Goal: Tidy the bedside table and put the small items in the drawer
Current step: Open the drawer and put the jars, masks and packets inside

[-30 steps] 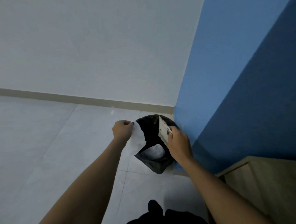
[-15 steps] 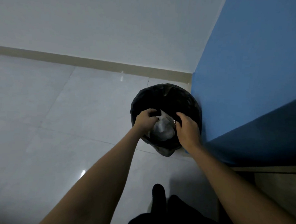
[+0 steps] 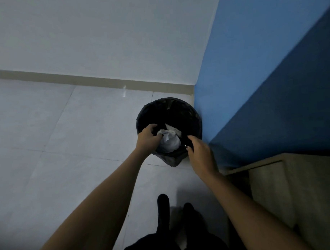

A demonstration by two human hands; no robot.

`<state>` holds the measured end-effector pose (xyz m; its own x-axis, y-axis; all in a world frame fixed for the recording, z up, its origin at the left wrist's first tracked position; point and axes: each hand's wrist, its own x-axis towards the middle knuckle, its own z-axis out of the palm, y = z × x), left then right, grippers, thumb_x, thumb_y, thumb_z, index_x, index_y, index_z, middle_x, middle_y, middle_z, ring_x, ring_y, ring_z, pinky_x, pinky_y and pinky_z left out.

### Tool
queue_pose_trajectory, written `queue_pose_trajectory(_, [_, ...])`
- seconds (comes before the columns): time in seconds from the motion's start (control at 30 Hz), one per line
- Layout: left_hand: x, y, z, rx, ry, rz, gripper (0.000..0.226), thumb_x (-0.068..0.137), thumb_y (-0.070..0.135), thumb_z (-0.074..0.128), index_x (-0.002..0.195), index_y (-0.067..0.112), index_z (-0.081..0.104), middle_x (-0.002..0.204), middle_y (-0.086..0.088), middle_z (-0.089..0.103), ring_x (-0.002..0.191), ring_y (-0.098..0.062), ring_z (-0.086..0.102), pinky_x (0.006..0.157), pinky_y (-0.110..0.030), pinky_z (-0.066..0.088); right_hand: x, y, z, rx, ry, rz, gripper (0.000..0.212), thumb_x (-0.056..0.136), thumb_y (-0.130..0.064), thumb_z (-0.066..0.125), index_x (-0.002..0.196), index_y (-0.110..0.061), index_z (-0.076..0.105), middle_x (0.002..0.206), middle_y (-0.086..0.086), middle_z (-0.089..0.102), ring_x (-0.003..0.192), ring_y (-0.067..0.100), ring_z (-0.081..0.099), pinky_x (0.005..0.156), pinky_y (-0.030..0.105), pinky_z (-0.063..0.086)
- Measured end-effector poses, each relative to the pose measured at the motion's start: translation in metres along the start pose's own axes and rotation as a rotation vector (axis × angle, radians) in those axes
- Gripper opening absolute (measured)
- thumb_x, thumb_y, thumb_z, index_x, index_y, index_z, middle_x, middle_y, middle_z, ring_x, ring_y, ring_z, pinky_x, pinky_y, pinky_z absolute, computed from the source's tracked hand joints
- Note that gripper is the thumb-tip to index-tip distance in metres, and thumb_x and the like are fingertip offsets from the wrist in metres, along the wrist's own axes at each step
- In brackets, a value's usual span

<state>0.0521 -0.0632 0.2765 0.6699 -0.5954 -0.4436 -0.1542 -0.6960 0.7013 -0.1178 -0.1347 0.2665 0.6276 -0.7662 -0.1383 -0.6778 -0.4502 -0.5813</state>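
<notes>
While the person stood on the pale tiled floor (image 3: 49, 147), two dark feet (image 3: 163, 205) showed at the bottom of the view, and a light wooden bedside table (image 3: 293, 185) sat at the lower right against the blue wall (image 3: 270, 65). Both bare forearms reached forward over a round bin (image 3: 168, 109) lined with a black bag, which stood in the corner just beside the blue wall. Among the hands, the left hand (image 3: 147, 139) was curled at the bin's near-left rim, fingertips touching a crumpled white wad (image 3: 169, 140) inside; whether it gripped the wad could not be told. The right hand (image 3: 198, 151) hovered over the near-right rim, fingers loosely bent and holding nothing visible. A flat pale card (image 3: 172, 128) lay behind the wad in the bin. Beyond, a beige skirting (image 3: 65, 79) ran under the white wall (image 3: 101, 33).
</notes>
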Motion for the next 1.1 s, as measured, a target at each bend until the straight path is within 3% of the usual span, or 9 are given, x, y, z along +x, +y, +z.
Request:
queue_pose_trajectory(0.27, [-0.131,0.019,0.011,-0.003,-0.028,0.172,0.046,0.079,0.022,0.058,0.124,0.014,0.056,0.121,-0.01,0.064,0.112,-0.029,0.06,0.095,-0.041,0.05,-0.113,-0.005,-0.063,-0.053,0.172,0.061,0.039,0.095,-0.014,0.05,0.134,-0.009,0.047,0.129,0.014,0.058,0.118,0.029,0.053,0.094,0.037,0.043])
queue_pose_trajectory(0.43, [-0.22,-0.002,0.027,0.051,-0.029,0.286,0.044,0.083,0.015,0.058,0.127,0.012,0.056,0.116,-0.013,0.068,0.107,-0.031,0.063,0.089,-0.034,0.048,-0.22,0.013,-0.085,-0.062,0.277,0.106,0.039,0.096,-0.014,0.049,0.135,-0.011,0.047,0.131,0.014,0.056,0.118,0.03,0.053,0.093,0.037,0.044])
queue_pose_trajectory(0.6, [-0.298,0.006,0.031,0.043,-0.056,0.372,0.049,0.084,0.013,0.061,0.132,0.009,0.051,0.126,-0.015,0.063,0.112,-0.028,0.062,0.099,-0.036,0.048,-0.32,0.036,-0.126,-0.111,0.429,0.153,0.027,0.091,-0.01,0.051,0.117,-0.009,0.056,0.11,0.018,0.065,0.101,0.035,0.06,0.08,0.038,0.047])
queue_pose_trajectory(0.73, [-0.334,0.043,0.036,0.022,-0.063,0.437,0.048,0.086,0.014,0.063,0.132,0.007,0.051,0.128,-0.016,0.061,0.111,-0.029,0.062,0.095,-0.033,0.045,-0.357,0.063,-0.167,-0.188,0.52,0.223,0.025,0.089,-0.009,0.054,0.113,-0.005,0.058,0.102,0.019,0.066,0.099,0.034,0.06,0.082,0.037,0.04])
queue_pose_trajectory(0.83, [-0.341,0.063,0.051,0.022,-0.107,0.489,0.05,0.085,0.02,0.062,0.133,0.011,0.051,0.132,-0.015,0.059,0.111,-0.028,0.063,0.096,-0.04,0.05,-0.374,0.086,-0.176,-0.152,0.571,0.267,0.029,0.089,-0.008,0.056,0.117,-0.003,0.059,0.111,0.021,0.064,0.105,0.036,0.06,0.084,0.038,0.046])
queue_pose_trajectory(0.97, [-0.354,0.078,0.083,0.081,-0.153,0.511,0.052,0.089,0.019,0.06,0.138,0.01,0.045,0.139,-0.017,0.051,0.121,-0.03,0.057,0.098,-0.037,0.045,-0.382,0.118,-0.157,-0.189,0.556,0.356,0.037,0.09,-0.013,0.057,0.124,0.002,0.056,0.12,0.025,0.062,0.107,0.037,0.062,0.086,0.038,0.05])
queue_pose_trajectory(1.1, [-0.346,0.085,0.117,0.099,-0.217,0.519,0.054,0.092,0.018,0.057,0.142,0.011,0.039,0.143,-0.016,0.047,0.127,-0.029,0.051,0.102,-0.037,0.042,-0.37,0.132,-0.144,-0.253,0.543,0.397,0.043,0.095,-0.022,0.05,0.134,-0.003,0.049,0.143,0.018,0.046,0.128,0.033,0.048,0.103,0.041,0.042])
